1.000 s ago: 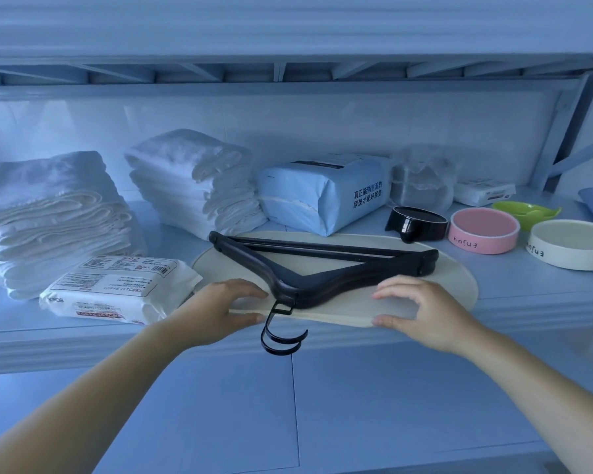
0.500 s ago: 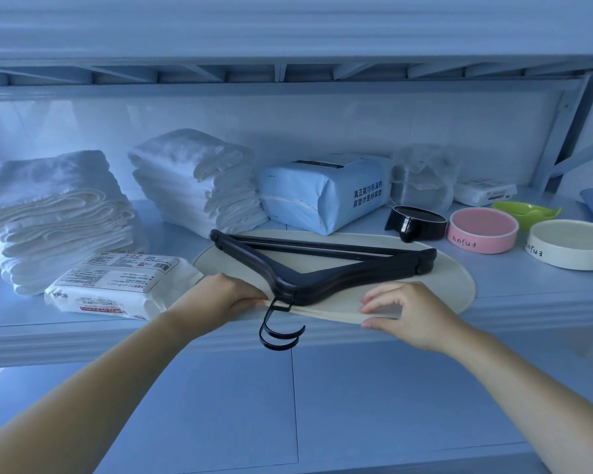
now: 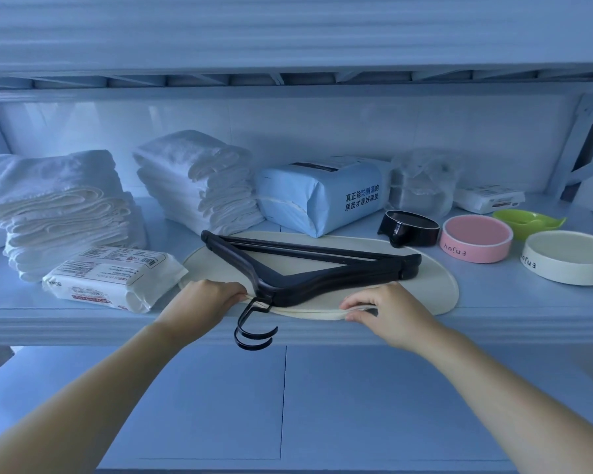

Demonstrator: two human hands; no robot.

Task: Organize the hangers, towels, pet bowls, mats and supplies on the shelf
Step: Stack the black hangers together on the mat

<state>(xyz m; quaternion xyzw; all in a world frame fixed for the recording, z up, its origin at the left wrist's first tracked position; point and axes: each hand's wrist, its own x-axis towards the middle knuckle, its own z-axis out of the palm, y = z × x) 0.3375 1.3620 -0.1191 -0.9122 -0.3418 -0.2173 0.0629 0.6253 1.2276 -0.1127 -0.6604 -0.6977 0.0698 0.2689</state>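
Cream oval mats (image 3: 435, 285) lie stacked at the shelf's front edge, with black hangers (image 3: 308, 268) lying flat on top, hooks hanging over the edge. My left hand (image 3: 202, 301) pinches the mats' front edge just left of the hooks. My right hand (image 3: 387, 311) pinches the same edge further right, lifting the upper layer slightly. Two piles of folded white towels (image 3: 62, 206) (image 3: 199, 183) stand at the left. A black bowl (image 3: 413, 229), a pink bowl (image 3: 474, 237), a green bowl (image 3: 528, 222) and a cream bowl (image 3: 569, 256) sit at the right.
A wipes pack (image 3: 113, 277) lies left of the mats. Behind stand a light-blue pad package (image 3: 319, 196), a clear bagged bundle (image 3: 421, 189) and a small white pack (image 3: 488, 198). The shelf's front rail (image 3: 83, 325) runs below my hands; a lower shelf board lies beneath.
Both hands slid back toward the mats' front edge. Their fingers went from resting on top to pinching the edge, and the right hand has raised the top layer a little.
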